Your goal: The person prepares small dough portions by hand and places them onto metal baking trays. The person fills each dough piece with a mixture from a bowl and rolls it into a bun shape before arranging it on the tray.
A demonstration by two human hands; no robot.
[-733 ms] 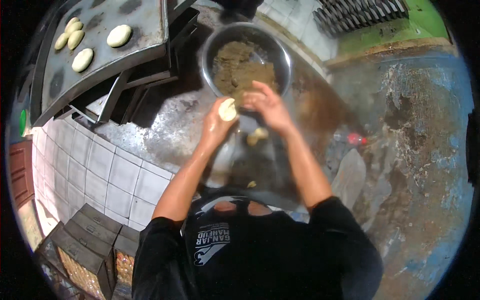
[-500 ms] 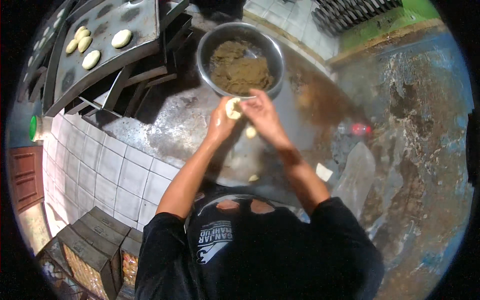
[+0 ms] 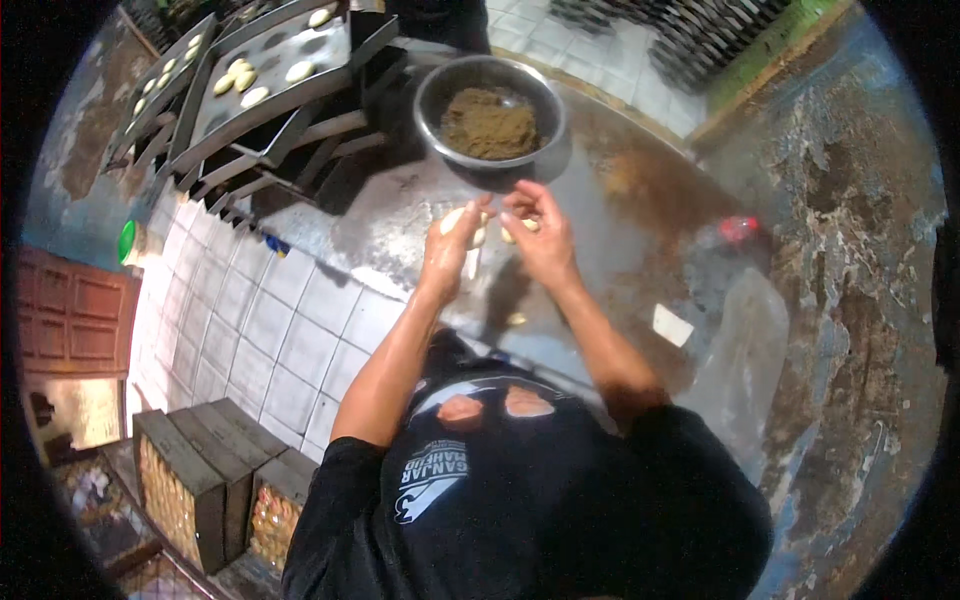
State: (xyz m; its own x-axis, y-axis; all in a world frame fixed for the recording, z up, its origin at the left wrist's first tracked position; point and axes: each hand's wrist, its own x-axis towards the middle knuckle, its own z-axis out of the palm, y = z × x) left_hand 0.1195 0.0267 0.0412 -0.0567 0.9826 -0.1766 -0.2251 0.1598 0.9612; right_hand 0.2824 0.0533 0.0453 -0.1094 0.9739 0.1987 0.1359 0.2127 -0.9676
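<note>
My left hand [image 3: 445, 262] is closed on a pale piece of dough [image 3: 453, 221], its thumb lying across the front. Close by on the right, my right hand [image 3: 546, 240] has its fingers curled about a second pale dough piece [image 3: 523, 229], partly hidden by the fingers. Both hands are above the metal worktable [image 3: 620, 240], just on my side of a steel bowl [image 3: 427, 128] holding a brown, crumbly filling [image 3: 490, 125]. A small dough scrap [image 3: 516, 319] lies on the table nearer to me.
At the far left, a metal baking tray [image 3: 222, 125] with several pale dough rounds rests on stacked trays. Right of my forearm lie a white card-like piece [image 3: 672, 325], a clear plastic bag [image 3: 740, 340] and a red-capped object [image 3: 739, 229]. Metal tins [image 3: 205, 470] stand lower left.
The view has shifted, showing more on the left. My hands have moved apart; the right one has dropped away from the left's dough and closed on the piece below.
</note>
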